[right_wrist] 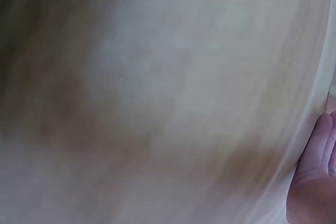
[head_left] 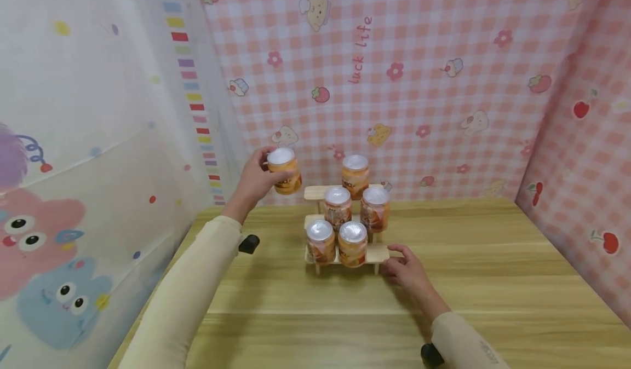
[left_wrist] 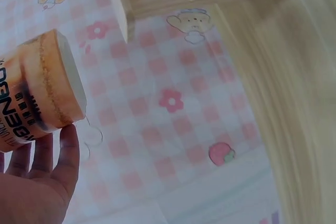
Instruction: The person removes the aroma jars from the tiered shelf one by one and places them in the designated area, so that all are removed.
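Observation:
My left hand (head_left: pixel 254 178) grips a can (head_left: pixel 290 182) with an orange printed label and a silver lid. It holds this can raised at the left of a small three-step wooden stand (head_left: pixel 377 254), near the top step's height. In the left wrist view, fingers curl against the orange can (left_wrist: pixel 44 90). On the stand are matching cans: a single can (head_left: pixel 356 178) on the top step, two on the middle one and two on the lowest. At the lowest step's right end, my right hand (head_left: pixel 410 273) has its fingertips right at the wood, with fingers extended in the right wrist view.
The stand is on a wood-grain table (head_left: pixel 473 281). Behind it hangs a pink checked cloth (head_left: pixel 434 101) with printed cartoons. A white printed sheet (head_left: pixel 98 111) borders the left side, and another checked cloth (head_left: pixel 586 155) the right.

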{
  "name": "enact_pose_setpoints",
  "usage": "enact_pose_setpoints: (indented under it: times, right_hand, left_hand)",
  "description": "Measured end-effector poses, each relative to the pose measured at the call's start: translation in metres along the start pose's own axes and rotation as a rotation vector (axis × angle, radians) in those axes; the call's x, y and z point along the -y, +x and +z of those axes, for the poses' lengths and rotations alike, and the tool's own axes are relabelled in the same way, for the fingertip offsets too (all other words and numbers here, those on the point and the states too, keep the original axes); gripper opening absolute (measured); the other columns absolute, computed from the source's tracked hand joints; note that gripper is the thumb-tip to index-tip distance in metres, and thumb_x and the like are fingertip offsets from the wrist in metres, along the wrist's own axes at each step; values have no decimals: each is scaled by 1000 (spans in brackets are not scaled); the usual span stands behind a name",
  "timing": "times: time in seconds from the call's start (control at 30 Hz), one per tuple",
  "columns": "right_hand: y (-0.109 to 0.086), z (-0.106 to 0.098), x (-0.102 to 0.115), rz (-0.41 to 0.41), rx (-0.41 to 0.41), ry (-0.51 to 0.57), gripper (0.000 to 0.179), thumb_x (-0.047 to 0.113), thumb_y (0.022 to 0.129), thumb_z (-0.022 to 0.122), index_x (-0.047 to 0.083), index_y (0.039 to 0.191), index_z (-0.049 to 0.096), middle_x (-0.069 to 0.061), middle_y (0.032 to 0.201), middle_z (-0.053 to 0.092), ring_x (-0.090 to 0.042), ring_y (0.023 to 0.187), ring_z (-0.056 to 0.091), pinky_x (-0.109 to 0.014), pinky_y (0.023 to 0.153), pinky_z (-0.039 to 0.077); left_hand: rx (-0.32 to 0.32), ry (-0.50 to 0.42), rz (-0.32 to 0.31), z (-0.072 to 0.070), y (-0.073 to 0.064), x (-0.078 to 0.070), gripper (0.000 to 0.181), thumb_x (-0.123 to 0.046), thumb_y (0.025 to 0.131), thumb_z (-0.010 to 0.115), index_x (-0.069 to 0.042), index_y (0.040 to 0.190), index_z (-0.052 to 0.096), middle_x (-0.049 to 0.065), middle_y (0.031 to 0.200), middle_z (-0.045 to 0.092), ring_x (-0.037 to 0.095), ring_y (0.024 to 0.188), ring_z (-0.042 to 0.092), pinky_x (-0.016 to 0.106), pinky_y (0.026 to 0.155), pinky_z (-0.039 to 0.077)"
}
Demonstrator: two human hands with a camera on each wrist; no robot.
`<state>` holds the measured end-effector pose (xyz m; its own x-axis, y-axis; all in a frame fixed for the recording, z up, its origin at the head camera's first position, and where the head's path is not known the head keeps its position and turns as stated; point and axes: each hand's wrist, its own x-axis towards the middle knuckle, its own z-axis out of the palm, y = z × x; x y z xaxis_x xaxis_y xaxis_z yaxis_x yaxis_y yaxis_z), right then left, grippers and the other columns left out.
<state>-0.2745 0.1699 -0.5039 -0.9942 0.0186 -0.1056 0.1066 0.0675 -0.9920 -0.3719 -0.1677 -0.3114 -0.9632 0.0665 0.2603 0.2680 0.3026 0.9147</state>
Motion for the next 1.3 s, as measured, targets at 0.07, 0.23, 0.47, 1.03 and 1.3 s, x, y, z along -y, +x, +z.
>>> enact_pose_setpoints:
  times: [0.07,0.23,0.47,1.03,1.3]
  right_hand:
    - [1,-2,0,6,7,-2,46,2,95,55,-3,138,40,-24,115,63,-20,87,65,-36,79,56]
    - [2,-3,-1,8,21,-4,44,3,97,54,-3,138,39,-24,116,63,-20,87,65,-37,78,56]
    - [2,-3,0,3,29,-18,45,3,97,54,-2,139,40,-25,118,61,-21,89,65,-37,78,56]
    - [-2,-2,0,2,37,-14,46,2,98,52,-1,141,39,-28,120,58,-25,93,65,-41,83,56]
    - [-3,-3,0,2,45,-14,45,2,98,53,-2,141,38,-28,120,59,-25,92,66,-41,82,56]
  left_hand:
    - [-4,0,-4,-8,-7,1,77,-22,81,83,-9,144,41,11,135,51,28,117,50,44,93,47]
    - [5,21,-22,-25,-24,4,79,-22,83,82,-7,147,38,14,137,49,30,121,48,46,98,44]
    - [44,24,-46,-33,-56,17,74,-20,83,82,-7,142,40,13,136,49,29,123,48,45,95,47]
    - [126,-12,-75,-22,-145,59,70,-10,80,83,-1,137,44,18,128,54,29,115,53,36,89,51]
    - [138,-47,-116,1,-168,75,71,-7,76,86,-1,136,46,16,127,55,29,114,54,41,93,50]
